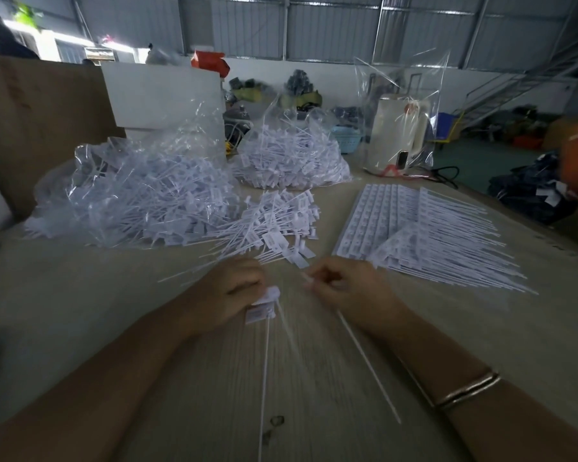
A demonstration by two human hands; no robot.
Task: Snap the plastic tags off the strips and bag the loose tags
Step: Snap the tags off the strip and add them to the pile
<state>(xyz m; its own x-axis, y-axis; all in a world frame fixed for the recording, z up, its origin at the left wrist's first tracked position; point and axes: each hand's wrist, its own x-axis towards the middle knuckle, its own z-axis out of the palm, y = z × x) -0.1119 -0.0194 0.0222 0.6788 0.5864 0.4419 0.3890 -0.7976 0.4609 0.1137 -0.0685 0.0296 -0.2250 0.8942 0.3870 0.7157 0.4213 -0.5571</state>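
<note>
both hands sit low and centre over the table [114, 328], close together but not touching.

left hand [229, 295]: fingers curled in, closed around a small bunch of tags [262, 306]. the flat printed heads poke out at the thumb side, and two thin tails run down from the fist toward the camera, across the table. motion blur hides exactly how many tags are in the bunch.

right hand [344, 288]: thumb and forefinger pinched on the head end of a single tag [364, 358], other fingers loosely curled. its long tail slants down and to the right under the wrist, ending over the table. two bangles [466, 390] on the right forearm.

the gap between the two hands is small; the single tag and the bunch are apart.

task stuff:
- loose pile [274, 225] of separated tags lies on the table just beyond the hands, tails fanned toward the left hand.
- stack of strips [414, 228], tags still joined in rows, lies flat to the right of the pile, tails pointing right and toward the camera.
- two clear bags of loose tags further back: near bag [131, 195] at left, mouth open toward the pile; far bag [291, 155] behind the pile.

behind the strips, a white kettle [397, 131] stands inside another clear plastic bag.
</note>
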